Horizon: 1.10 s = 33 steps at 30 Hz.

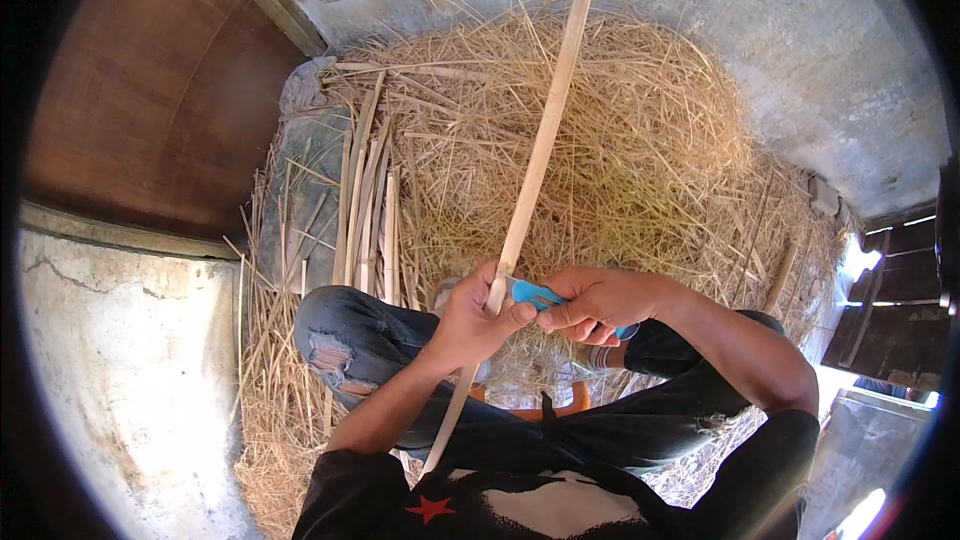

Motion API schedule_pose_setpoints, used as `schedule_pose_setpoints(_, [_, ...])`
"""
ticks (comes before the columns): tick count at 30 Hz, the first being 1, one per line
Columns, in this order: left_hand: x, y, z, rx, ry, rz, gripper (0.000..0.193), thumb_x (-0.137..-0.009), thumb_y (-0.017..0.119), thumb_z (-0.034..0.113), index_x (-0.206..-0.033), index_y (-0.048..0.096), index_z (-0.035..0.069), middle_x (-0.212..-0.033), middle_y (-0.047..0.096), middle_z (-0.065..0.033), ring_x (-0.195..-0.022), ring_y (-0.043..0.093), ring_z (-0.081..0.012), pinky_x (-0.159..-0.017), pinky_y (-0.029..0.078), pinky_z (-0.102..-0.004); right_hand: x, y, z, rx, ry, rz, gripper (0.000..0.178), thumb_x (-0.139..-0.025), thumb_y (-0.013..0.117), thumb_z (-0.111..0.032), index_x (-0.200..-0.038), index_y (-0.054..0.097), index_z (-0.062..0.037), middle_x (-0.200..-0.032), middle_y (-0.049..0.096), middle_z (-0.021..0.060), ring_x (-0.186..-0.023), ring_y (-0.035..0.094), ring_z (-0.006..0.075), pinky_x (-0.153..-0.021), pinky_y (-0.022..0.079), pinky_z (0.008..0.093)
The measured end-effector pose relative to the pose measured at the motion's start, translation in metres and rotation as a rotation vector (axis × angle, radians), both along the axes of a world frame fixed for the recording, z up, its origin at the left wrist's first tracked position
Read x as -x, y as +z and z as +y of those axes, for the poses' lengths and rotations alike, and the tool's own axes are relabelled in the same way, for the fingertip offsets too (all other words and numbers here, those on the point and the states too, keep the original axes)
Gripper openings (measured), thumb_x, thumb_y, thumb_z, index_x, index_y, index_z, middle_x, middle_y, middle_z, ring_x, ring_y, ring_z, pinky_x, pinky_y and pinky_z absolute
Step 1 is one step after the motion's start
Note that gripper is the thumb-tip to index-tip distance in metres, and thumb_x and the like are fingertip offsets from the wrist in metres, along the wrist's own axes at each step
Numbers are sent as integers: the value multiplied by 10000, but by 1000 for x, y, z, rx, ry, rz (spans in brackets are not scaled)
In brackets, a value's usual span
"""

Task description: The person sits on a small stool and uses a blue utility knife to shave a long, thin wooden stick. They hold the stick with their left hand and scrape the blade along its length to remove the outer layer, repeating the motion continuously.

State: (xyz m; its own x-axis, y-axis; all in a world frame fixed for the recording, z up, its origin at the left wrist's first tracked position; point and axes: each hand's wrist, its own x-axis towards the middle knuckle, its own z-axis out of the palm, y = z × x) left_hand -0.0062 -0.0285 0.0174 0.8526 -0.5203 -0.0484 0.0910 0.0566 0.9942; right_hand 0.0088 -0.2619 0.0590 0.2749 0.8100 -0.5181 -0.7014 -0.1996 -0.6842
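Observation:
A long, pale bamboo strip (543, 130) runs slantwise from the far wall toward my lap. My left hand (475, 318) is closed around its lower middle, with the thumb pointing right. In my right hand (610, 302) is a blue-handled utility knife (534, 294), the fingers wrapped round its handle. Its short blade lies against the strip's right edge, just by my left fingers. Both hands are close together above my crossed legs. The strip's lower end reaches down to my shirt.
Loose straw (640, 120) is heaped on the floor against the grey wall (780, 30). Several split bamboo strips (365, 200) lie to the left on a grey slab (305, 170). A brown panel (170, 80) stands at the left. A curved orange thing (575, 400) shows between my legs.

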Motion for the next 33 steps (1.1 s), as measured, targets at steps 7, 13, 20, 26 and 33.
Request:
schedule_pose_setpoints(7, [2, -1, -3, 52, -50, 45, 322, -948, 735, 213, -1141, 549, 35, -896, 616, 37, -843, 548, -23, -729, 465, -211, 0, 4, -2, 10, 26, 39, 254, -1036, 551, -317, -887, 523, -114, -630, 339, -84, -508, 319, 31, -421, 253, 218])
schedule_pose_setpoints(13, [3, 4, -1, 44, -112, 55, 348, -972, 695, 172, -1229, 518, 19, -1000, 629, -12, -916, 576, -46, -781, 486, -222, 1, 0, 0, 54, 57, 17, 266, -1021, 557, -344, -891, 522, -114, -618, 338, -83, -488, 323, 32, -397, 279, 234])
schedule_pose_setpoints(20, [4, 0, 0, 26, -120, 39, 369, -983, 675, 153, -1272, 500, 6, -1026, 635, -29, -942, 587, -58, -804, 495, -230, 1, 1, 3, 76, 53, 53, 264, -1019, 559, -350, -900, 520, -118, -612, 349, -85, -468, 339, 34, -388, 303, 239])
schedule_pose_setpoints(26, [5, 2, -2, 73, -103, 75, 369, -975, 687, 164, -1256, 514, -1, -1027, 634, -31, -960, 592, -68, -812, 498, -238, 1, 2, 2, 68, 49, 100, 281, -1025, 572, -334, -866, 515, -109, -619, 360, -76, -477, 333, 38, -395, 287, 229])
schedule_pose_setpoints(33, [2, -5, 2, -8, -97, -51, 316, -964, 702, 158, -1192, 535, 17, -975, 616, -15, -897, 578, -64, -767, 489, -235, 6, 11, 7, 105, -12, 53, 313, -1046, 567, -302, -823, 504, -92, -621, 360, -63, -502, 317, 47, -415, 259, 221])
